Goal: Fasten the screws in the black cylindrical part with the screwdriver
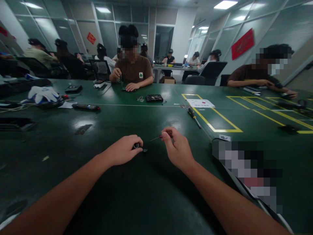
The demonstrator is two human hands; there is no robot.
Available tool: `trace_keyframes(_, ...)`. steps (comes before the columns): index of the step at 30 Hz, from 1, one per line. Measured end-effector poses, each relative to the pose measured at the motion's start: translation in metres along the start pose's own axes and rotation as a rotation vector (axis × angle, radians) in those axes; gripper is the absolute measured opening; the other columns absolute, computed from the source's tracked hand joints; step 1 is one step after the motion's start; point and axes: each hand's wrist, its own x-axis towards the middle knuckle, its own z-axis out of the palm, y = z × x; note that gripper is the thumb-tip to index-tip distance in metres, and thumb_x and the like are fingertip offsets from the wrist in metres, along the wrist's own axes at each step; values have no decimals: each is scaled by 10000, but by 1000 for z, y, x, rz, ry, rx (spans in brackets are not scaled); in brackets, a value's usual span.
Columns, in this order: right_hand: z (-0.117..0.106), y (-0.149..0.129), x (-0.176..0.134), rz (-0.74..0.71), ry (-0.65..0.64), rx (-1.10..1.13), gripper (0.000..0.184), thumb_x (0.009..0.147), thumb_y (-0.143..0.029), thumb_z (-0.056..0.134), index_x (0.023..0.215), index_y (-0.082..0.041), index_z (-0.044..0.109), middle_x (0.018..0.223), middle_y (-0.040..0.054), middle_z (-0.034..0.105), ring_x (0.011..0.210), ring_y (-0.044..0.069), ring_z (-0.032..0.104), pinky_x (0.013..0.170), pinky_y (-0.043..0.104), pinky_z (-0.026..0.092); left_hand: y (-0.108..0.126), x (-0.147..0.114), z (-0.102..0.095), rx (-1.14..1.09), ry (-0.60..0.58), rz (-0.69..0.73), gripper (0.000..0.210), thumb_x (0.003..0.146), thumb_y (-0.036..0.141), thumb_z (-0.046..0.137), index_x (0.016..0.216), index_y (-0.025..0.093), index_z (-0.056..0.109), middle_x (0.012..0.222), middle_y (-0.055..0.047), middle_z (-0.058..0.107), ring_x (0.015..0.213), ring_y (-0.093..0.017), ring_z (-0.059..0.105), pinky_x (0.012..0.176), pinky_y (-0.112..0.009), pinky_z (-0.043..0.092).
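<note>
Through the head camera I take the yellow-and-black screwdriver [192, 113] lying on the green table [117, 192] as my landmark. My left hand [126, 148] is nearer to me than it and well to its left, fingers curled around a small dark piece [136, 145] with a shiny rim; most of that is hidden, so I can't tell what it is. My right hand [178, 148], also nearer and to the left of the landmark, pinches a slim screwdriver [160, 136] by its reddish handle, the thin shaft pointing towards the left hand, its tip apart from the dark piece. Just right of the landmark I have a yellow tape outline [226, 131], and just beyond it a white sheet [201, 103]. Farther off and to its left sit an opened black device [154, 98] and a co-worker in a brown shirt [144, 67]; white gloves [44, 94] lie far to its left.
</note>
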Motion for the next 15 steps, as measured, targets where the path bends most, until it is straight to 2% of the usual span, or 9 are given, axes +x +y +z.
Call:
trace_keyframes(2, 0, 0, 0, -5, 0, 0, 194, 1041, -340, 474, 998, -217, 618, 875, 45, 739, 810, 198, 709, 732, 316, 490, 0, -1, 2, 12, -34, 6, 209, 934, 319, 602, 1077, 230, 726, 1068, -57, 708, 970, -227, 657, 804, -331, 487)
trace_keyframes(7, 0, 0, 0, 0, 1, 10, 193, 1042, -343, 475, 1007, -221, 621, 879, 43, 747, 818, 202, 716, 737, 320, 494, 1, 0, 16, 156, -39, -24, 449, 873, 474, 695, 1277, 277, 688, 1173, -61, 724, 1022, -282, 671, 787, -353, 492)
trace_keyframes(11, 0, 0, 0, 3, -2, 12, 187, 1041, -336, 477, 1005, -219, 619, 879, 40, 742, 818, 199, 713, 738, 317, 489, 1, 4, 24, 204, -61, 31, 286, 952, 437, 601, 1137, 275, 747, 1064, -45, 722, 978, -252, 668, 746, -334, 471)
trace_keyframes(15, -2, -1, -1, 0, -10, 12, 190, 1043, -334, 473, 995, -219, 617, 879, 39, 736, 820, 197, 706, 741, 316, 486, 0, 5, 21, 108, -29, 16, 231, 957, 402, 581, 1016, 254, 749, 1006, -34, 717, 915, -227, 662, 726, -321, 462)
